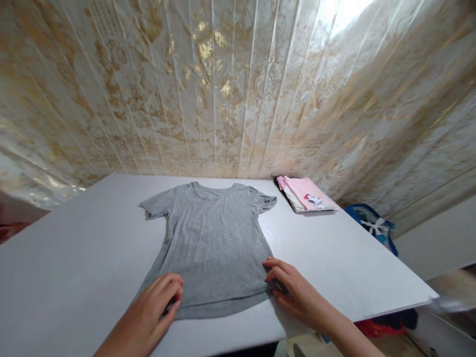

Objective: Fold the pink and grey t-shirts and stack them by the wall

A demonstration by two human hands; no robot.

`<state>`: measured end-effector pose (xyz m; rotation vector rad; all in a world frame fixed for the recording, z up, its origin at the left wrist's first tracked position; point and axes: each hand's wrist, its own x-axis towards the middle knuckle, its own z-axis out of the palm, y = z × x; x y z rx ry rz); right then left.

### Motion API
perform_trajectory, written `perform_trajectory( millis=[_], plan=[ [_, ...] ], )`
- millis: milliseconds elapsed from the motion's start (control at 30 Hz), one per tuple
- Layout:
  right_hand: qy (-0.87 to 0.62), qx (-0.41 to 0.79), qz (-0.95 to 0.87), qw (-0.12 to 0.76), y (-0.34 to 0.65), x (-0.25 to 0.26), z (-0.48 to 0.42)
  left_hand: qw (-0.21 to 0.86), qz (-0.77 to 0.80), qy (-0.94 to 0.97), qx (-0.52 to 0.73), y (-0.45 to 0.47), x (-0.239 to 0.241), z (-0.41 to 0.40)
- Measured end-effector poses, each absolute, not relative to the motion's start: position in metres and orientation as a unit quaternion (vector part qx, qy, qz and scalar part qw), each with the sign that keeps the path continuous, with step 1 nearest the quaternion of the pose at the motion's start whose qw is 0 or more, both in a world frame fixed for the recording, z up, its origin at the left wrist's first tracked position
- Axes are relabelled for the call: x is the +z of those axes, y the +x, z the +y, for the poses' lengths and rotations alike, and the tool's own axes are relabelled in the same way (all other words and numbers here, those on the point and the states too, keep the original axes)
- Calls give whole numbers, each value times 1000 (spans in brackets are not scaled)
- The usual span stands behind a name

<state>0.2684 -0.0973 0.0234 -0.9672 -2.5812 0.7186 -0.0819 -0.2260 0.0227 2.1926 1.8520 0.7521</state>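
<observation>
A grey short-sleeved T-shirt (219, 238) lies spread out on the white table, its neckline at the far side and its hem towards me. At the lower left corner of the shirt, my left hand (158, 300) has its fingers curled and closed on the cloth near the hem. My right hand (292, 287) is at the lower right corner, with bent fingers and thumb around the side edge of the shirt. The cloth under both hands is partly hidden.
A stack of folded clothes (308, 194), pink with a cartoon print on top, sits at the table's back right. Behind the white table (82, 238) hangs a patterned curtain (208, 89). A blue-edged bag (374, 225) stands beyond the right edge. Red cloth (381, 328) shows below.
</observation>
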Motion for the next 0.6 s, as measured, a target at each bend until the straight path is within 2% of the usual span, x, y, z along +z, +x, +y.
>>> perform_trajectory(
  millis=[200, 333, 600],
  plan=[
    [-358, 259, -878, 184, 259, 24, -92, 129, 640, 712, 257, -76, 30, -226],
    [-363, 278, -868, 195, 257, 32, -92, 100, 614, 743, 247, -65, 21, -224],
    [-342, 223, -901, 144, 251, 34, -104, 73, 604, 761, 225, -60, 16, -209]
  ],
)
